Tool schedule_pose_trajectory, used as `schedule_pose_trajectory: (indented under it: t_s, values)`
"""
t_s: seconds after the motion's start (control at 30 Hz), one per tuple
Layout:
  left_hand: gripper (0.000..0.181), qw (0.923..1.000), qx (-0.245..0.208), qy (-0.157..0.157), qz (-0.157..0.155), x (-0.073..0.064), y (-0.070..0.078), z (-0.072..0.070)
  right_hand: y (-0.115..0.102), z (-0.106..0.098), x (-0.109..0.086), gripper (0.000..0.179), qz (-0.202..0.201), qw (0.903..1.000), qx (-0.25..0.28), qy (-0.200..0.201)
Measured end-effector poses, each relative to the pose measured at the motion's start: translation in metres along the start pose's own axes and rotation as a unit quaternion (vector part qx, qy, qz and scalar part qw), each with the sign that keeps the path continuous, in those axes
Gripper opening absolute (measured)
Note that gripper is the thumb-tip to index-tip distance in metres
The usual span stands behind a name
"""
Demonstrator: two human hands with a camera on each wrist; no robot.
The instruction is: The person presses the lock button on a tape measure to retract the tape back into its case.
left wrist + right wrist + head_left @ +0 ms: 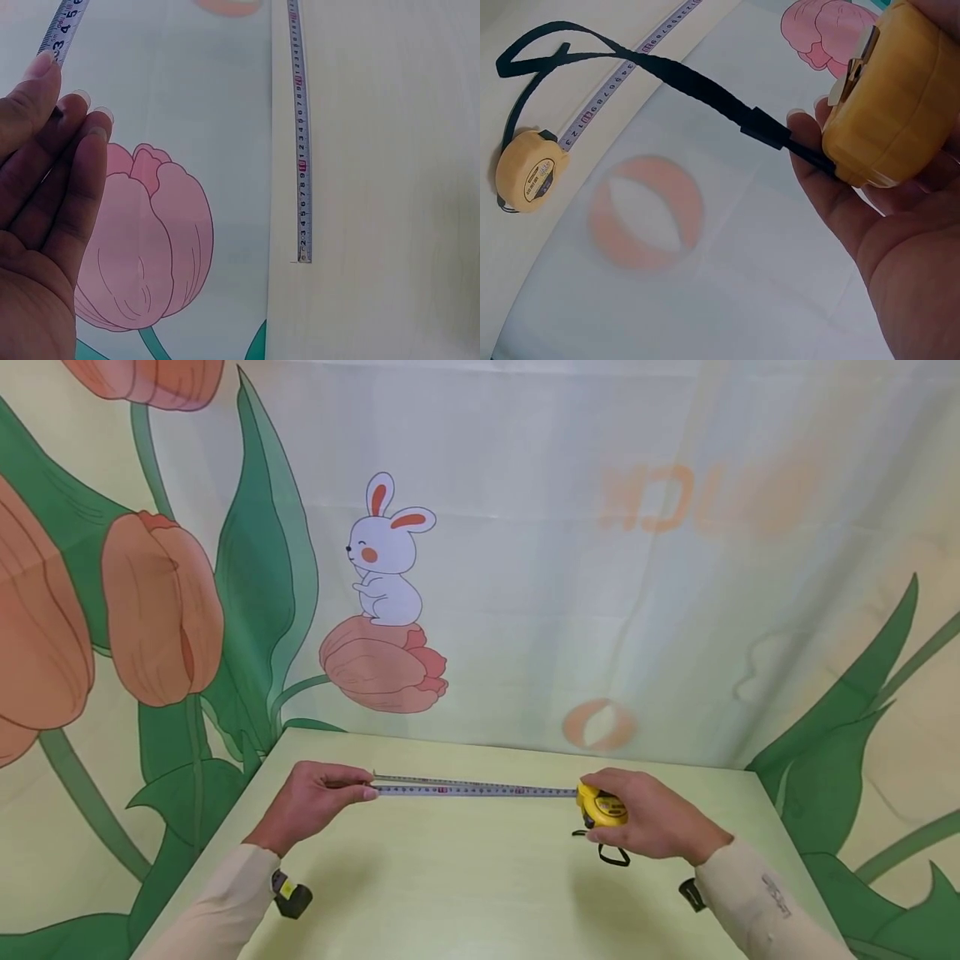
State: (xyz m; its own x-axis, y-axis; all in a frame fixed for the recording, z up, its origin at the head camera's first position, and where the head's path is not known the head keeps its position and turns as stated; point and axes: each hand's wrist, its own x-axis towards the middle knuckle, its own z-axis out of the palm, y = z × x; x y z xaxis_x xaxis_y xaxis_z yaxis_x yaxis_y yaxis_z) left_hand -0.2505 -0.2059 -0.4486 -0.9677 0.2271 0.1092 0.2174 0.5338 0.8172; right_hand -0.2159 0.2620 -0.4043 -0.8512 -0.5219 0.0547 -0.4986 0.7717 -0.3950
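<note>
In the head view, my right hand (648, 814) grips a yellow tape measure (603, 810), its black wrist strap (615, 860) hanging below. The silver blade (480, 792) runs out level to my left hand (322, 797), which pinches its end between thumb and fingers. The left wrist view shows the low numbers of this held blade (64, 30) by the thumb. A second yellow tape measure (531, 172) lies on the table in the right wrist view, its blade (607, 90) drawn out. That lying blade (301, 150) ends on the tabletop, just behind the held one in the head view.
The pale table (450, 885) meets a hanging cloth backdrop (510, 568) at its far edge. Printed tulips and a white rabbit (390, 564) decorate the cloth. Black devices (291, 896) sit at both wrists.
</note>
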Motion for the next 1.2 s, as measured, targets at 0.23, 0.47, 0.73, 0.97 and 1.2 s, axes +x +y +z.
schedule_pose_trajectory:
  t_s: [0.23,0.47,0.73,0.97,1.2]
  values:
    - [0.027,1.0000,0.003,-0.002,0.000,-0.0009,0.0010,0.0001,-0.0024,-0.0026,-0.0002,0.056,0.005,1.0000,0.001,-0.006]
    - [0.026,1.0000,0.002,-0.001,0.006,-0.0014,0.0027,-0.0003,-0.0027,-0.0009,0.0006,0.056,0.000,1.0000,-0.007,-0.002]
    - [0.027,1.0000,0.000,-0.004,0.008,-0.0016,0.0012,0.0005,-0.0032,-0.0003,0.0015,0.058,0.004,1.0000,-0.007,-0.004]
    - [0.027,0.9999,-0.001,-0.006,0.011,-0.0014,0.0000,0.0011,-0.0023,0.0006,0.0022,0.058,0.006,0.9999,0.000,-0.009]
    - [0.026,1.0000,0.003,-0.008,-0.002,-0.0013,-0.0011,0.0005,-0.0029,0.0015,0.0021,0.055,0.007,0.9999,0.003,-0.010]
